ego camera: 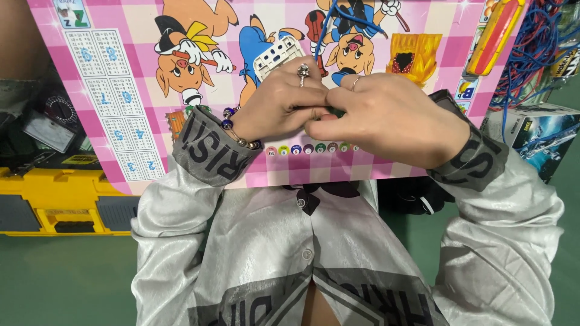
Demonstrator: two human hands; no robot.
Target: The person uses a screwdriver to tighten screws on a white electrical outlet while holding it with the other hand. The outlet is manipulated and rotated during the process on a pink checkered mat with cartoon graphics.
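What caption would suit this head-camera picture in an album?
Left hand and right hand pinch something small together over a pink cartoon board, beside a white plastic part.

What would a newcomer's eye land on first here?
Probably the pink checked cartoon board across the lap, then the left hand and right hand pressed together at its middle over something small, mostly hidden. A white plastic part sits just above them, blue wires at top right.

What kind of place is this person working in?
Probably a workshop or electrical training spot: a yellow toolbox on a green floor, tangled blue wires, and a meter beside the pink board.
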